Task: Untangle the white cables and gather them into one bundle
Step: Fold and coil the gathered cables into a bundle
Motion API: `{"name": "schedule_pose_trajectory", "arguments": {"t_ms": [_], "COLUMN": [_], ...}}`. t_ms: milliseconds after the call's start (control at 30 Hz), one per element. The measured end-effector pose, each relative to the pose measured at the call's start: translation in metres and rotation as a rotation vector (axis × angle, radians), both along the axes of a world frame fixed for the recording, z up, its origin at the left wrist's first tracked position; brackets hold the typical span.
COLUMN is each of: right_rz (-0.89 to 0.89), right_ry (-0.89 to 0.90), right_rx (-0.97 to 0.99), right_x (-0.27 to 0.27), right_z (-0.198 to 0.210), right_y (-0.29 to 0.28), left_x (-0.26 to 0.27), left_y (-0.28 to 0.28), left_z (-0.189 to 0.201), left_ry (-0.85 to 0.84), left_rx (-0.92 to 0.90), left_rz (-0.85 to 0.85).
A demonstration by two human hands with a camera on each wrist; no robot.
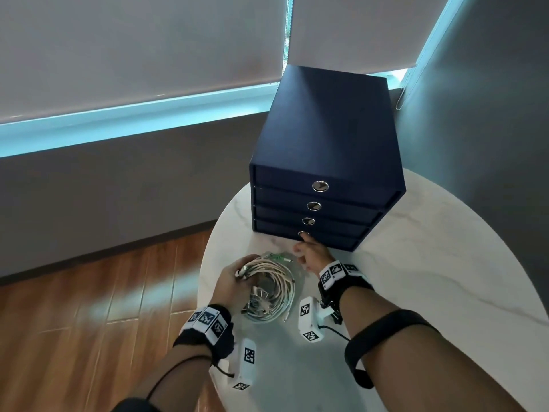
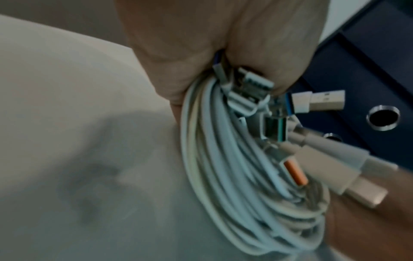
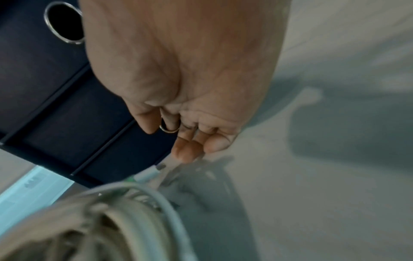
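The white cables [image 1: 277,285] are wound into one coil on the round marble table [image 1: 416,263]. My left hand [image 1: 237,278] grips the coil at its left side. In the left wrist view my left hand [image 2: 201,44] holds the loops [image 2: 223,176] together, and several plugs [image 2: 319,100] stick out of the coil. My right hand [image 1: 312,254] is beyond the coil at the dark blue drawer unit [image 1: 326,129]. Its index finger is hooked into the ring pull [image 3: 169,129] of the bottom drawer [image 1: 329,240]; the other fingers [image 3: 190,150] are curled and hold nothing.
The drawer unit has several shut drawers, each with a metal ring hole [image 1: 319,186]. It stands at the table's back edge, near a grey wall [image 1: 475,114]. The table's left edge [image 1: 205,263] drops to a wooden floor [image 1: 89,292]. Bare tabletop lies to the right.
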State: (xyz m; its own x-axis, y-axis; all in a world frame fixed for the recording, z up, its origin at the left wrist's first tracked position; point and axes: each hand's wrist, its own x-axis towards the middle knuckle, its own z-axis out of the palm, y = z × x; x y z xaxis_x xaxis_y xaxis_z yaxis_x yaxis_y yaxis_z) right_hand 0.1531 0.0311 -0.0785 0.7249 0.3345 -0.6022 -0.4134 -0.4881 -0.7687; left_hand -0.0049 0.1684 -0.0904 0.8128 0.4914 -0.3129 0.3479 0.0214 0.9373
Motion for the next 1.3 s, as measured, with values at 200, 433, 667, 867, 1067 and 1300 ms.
{"name": "schedule_pose_trajectory", "arguments": {"t_ms": [200,433,667,867,1067,1300], "right_rz": [0.054,0.448,0.508,0.487,0.532,0.579], "right_ry": [-0.01,-0.142,-0.139,-0.133,-0.214,-0.233], "right_rx": [0.023,-0.235,-0.142,-0.092,-0.128,-0.088], "right_x": [-0.03,-0.082,-0.107,-0.109,-0.104,-0.101], "right_z": [0.017,0.012,0.0,0.009,0.002,-0.003], "right_y": [-0.025,-0.048,-0.065,-0.069,-0.072,-0.07], "left_x": [0.003,0.033,0.078,0.11,0.123,0.126], "left_y": [0.0,-0.011,-0.024,-0.027,-0.036,-0.046], "left_z": [0.035,0.07,0.038,0.007,0.009,0.008], "left_ry": [-0.122,-0.152,0.097,0.359,0.445,0.296], "left_rx": [-0.052,-0.051,-0.065,0.089,0.174,0.262], "left_rz": [-0.064,-0.137,-0.159,-0.145,-0.133,-0.021]}}
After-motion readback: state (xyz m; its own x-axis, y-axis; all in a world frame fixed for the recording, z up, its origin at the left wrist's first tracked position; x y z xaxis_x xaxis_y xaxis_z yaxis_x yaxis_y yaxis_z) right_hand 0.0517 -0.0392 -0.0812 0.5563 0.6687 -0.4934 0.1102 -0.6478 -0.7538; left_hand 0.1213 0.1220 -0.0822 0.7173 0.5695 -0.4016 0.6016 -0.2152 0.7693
